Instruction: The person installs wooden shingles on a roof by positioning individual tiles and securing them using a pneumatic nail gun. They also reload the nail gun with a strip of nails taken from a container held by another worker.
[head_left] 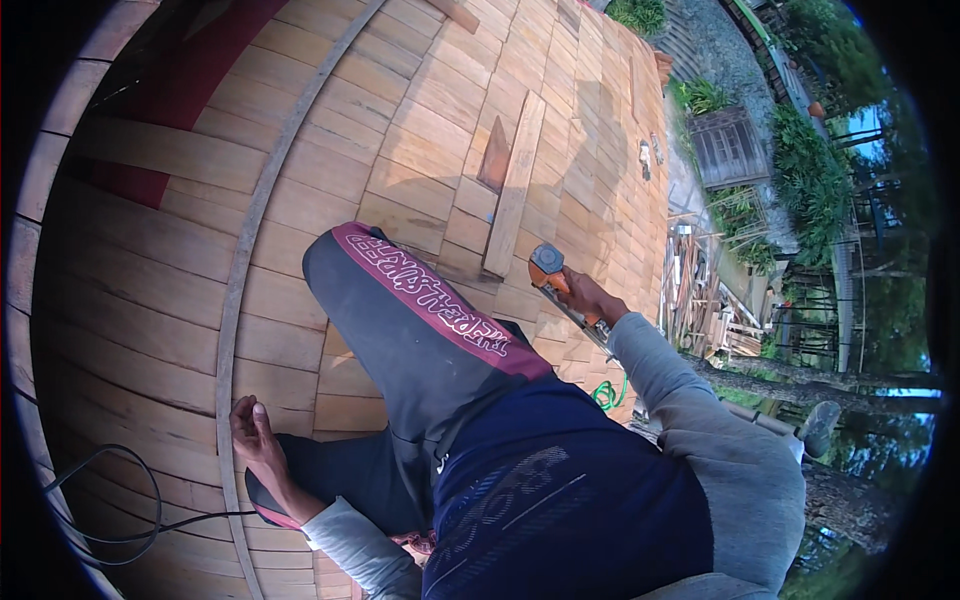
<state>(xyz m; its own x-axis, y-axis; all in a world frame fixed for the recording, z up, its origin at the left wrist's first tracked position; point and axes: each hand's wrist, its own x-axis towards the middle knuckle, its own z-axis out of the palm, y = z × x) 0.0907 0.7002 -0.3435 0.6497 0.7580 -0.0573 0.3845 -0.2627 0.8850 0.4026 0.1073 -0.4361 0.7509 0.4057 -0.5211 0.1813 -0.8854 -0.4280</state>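
My right hand [588,296] is closed round the handle of an orange and grey nail gun [547,262], whose round cap faces up. The tool is held just above the wooden shingles [420,190], to the right of my bent knee. Down at the left, my left hand [260,445] is beside a long thin wooden batten [240,280]. Its fingers are loosely curled, with the thumb apart from them and nothing visible between. A loose board [516,185] lies on the shingles beyond my knee, and a short darker wood piece [493,155] rests against its left side.
Black cable [155,520] loops at the lower left. Green hose [606,394] lies beneath my right arm. Small tools [645,158] sit near the roof's right edge, beyond which are a lower yard and a lumber pile [710,300]. Dark red sheeting [185,110] shows at upper left.
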